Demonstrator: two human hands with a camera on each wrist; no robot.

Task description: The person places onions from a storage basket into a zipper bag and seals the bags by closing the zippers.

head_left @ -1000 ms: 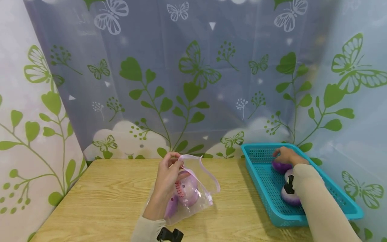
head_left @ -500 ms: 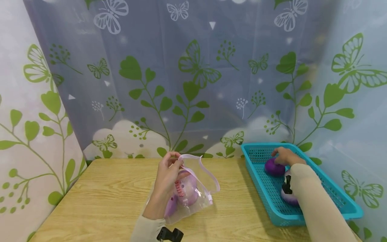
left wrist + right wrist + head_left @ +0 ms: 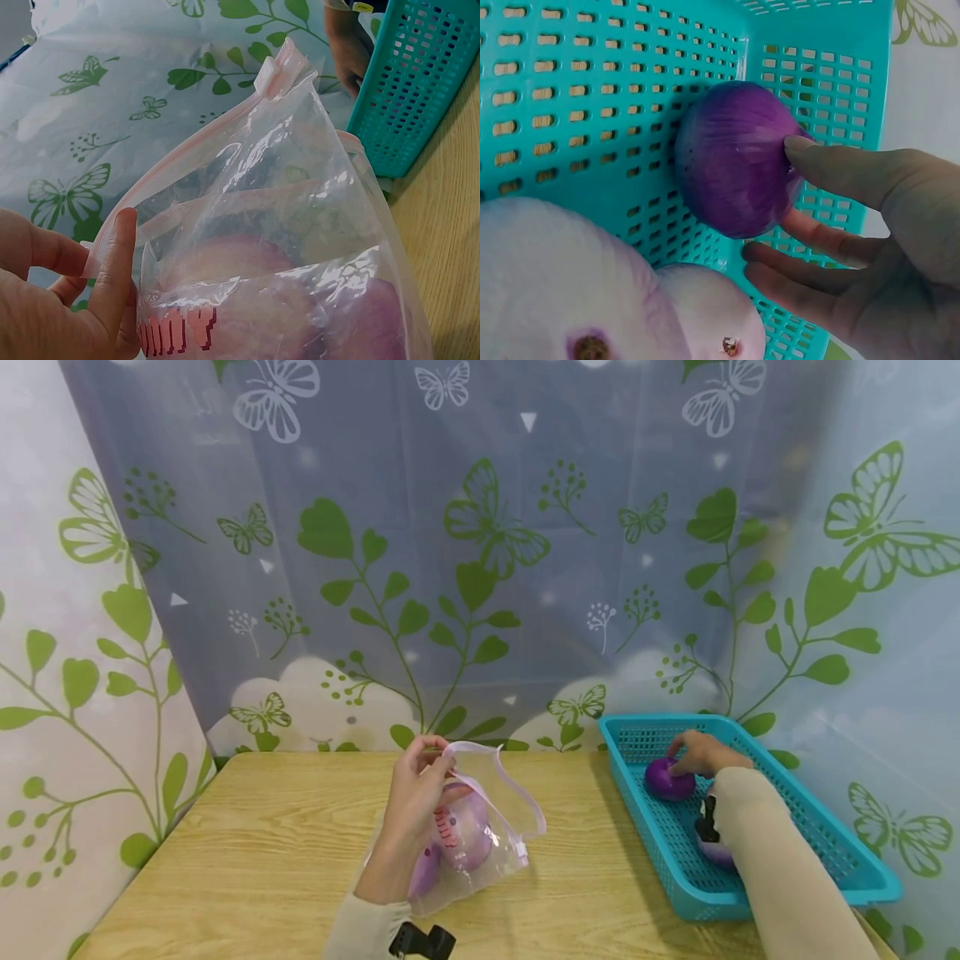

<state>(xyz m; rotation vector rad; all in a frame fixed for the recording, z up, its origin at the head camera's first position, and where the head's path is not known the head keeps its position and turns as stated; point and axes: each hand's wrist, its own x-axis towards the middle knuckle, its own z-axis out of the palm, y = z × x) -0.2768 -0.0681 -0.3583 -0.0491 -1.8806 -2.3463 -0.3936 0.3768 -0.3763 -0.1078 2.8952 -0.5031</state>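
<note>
My left hand (image 3: pixel 412 802) pinches the pink zip edge of a clear slider bag (image 3: pixel 247 195) at its open mouth. Inside the bag lie two pale purple onions (image 3: pixel 467 842), seen through the plastic with red print over one. At the right, my right hand (image 3: pixel 701 753) reaches into a turquoise basket (image 3: pixel 647 837) and pinches a dark purple onion (image 3: pixel 739 161) near its pointed end. In the right wrist view the thumb is on top and the index finger below; the other fingers stay off it. Paler onions (image 3: pixel 570 277) sit beside it, mostly hidden by my wrist in the head view.
The basket stands on the right side of a wooden table (image 3: pixel 285 835), close to the patterned sheet (image 3: pixel 570 568) that hangs behind and along the sides. Table surface lies between the bag and the basket. The bag's slider (image 3: pixel 268 77) sits at one end of its zip.
My right hand has shifted a little left in the basket, and the dark purple onion has moved left with it toward the basket's left wall. The left hand and bag hold still.
</note>
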